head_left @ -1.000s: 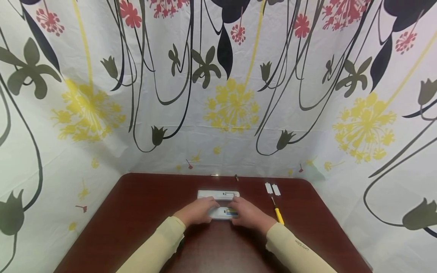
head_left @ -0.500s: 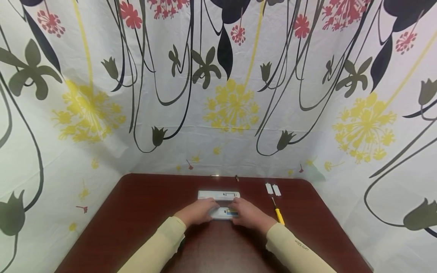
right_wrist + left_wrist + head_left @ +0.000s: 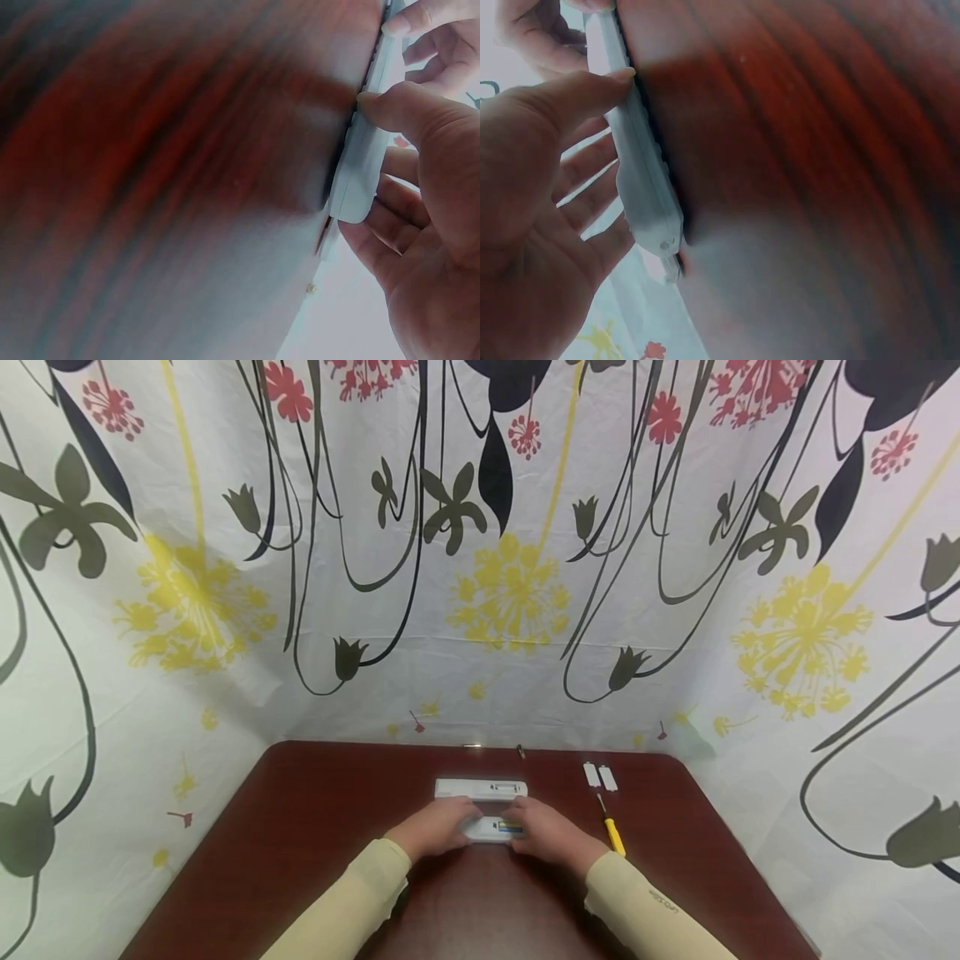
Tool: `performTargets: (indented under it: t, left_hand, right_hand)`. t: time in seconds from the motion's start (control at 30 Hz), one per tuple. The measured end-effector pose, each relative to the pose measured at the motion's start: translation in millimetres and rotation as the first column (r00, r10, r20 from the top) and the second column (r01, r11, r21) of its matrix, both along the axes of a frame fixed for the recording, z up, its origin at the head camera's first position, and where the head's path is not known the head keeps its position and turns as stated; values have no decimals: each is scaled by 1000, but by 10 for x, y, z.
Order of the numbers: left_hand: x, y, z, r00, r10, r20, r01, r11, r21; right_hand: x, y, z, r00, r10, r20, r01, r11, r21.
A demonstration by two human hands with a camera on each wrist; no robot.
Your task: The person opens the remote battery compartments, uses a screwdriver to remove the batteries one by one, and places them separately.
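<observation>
A white remote control (image 3: 486, 829) lies face down near the middle of the table, its back up and its battery compartment showing blue and yellow inside. My left hand (image 3: 441, 825) holds its left end, thumb along the near edge and fingers on the far side, as the left wrist view shows. At the other end my right hand (image 3: 547, 828) grips it the same way, partly covering the compartment; in the right wrist view, the thumb (image 3: 390, 105) presses the near side. Just behind it is a second white remote control (image 3: 468, 789), with an uncovered battery compartment.
Two white battery covers (image 3: 592, 774) lie side by side at the back right. Nearer sits a screwdriver (image 3: 613, 835) with a yellow handle. Two small battery-like pieces, one of them dark (image 3: 521, 750), are by the table's (image 3: 337, 793) back edge. A patterned curtain (image 3: 390, 610) hangs around.
</observation>
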State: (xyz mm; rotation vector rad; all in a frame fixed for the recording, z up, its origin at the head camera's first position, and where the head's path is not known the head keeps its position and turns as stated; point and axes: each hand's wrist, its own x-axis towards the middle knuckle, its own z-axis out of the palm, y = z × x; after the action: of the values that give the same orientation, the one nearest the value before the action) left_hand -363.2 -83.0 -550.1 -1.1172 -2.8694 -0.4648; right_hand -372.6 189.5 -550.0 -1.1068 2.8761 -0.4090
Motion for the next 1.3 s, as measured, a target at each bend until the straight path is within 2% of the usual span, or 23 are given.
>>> performTargets:
  t: [0.3,0.53,1.07,1.3]
  left_hand:
    - [45,46,-4,997,65,-47,-63,997,37]
    - [54,68,-22,994,106,-33,-105,994,36]
    - [48,75,-13,991,130,11,-130,990,46]
    - [52,72,-5,993,120,12,-120,991,61]
  right_hand:
    - [5,6,-37,1000,-11,23,12,999,-31]
    - [1,11,-72,999,-35,29,36,999,-33]
    - [12,23,-97,998,-56,23,57,997,-46]
    - [20,38,-61,998,-60,-23,59,996,-60]
